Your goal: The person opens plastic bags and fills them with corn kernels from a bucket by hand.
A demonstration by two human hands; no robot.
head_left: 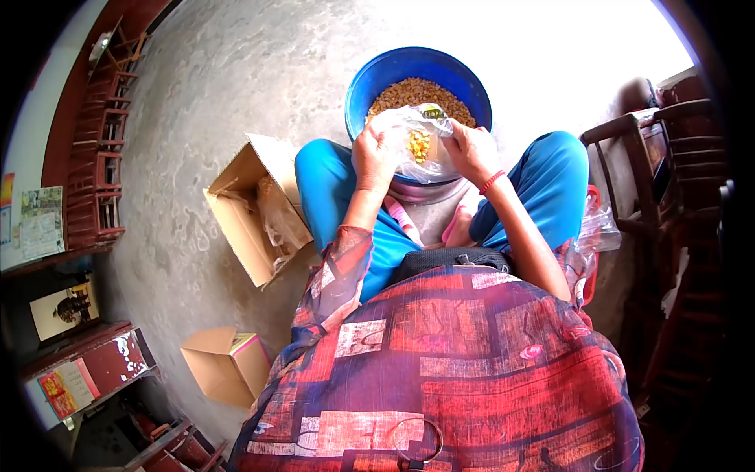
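A clear plastic bag (432,161) with small yellow-orange pieces (418,145) in it is stretched between my two hands. My left hand (374,153) grips the bag's left side, fingers closed on the film. On the other side, my right hand (472,151) pinches the bag's edge; a red band circles that wrist. Just beyond and below the bag stands a blue tub (358,90), partly filled with small tan-brown pieces (417,93). The bag hides the tub's near part.
An open cardboard box (236,228) with clear plastic inside lies left of my knee. Behind it is a smaller open box (224,366). To the right stand dark wooden chairs (657,149), beside a red container with plastic bags (598,232). Stacked wooden seats (102,157) line the left wall.
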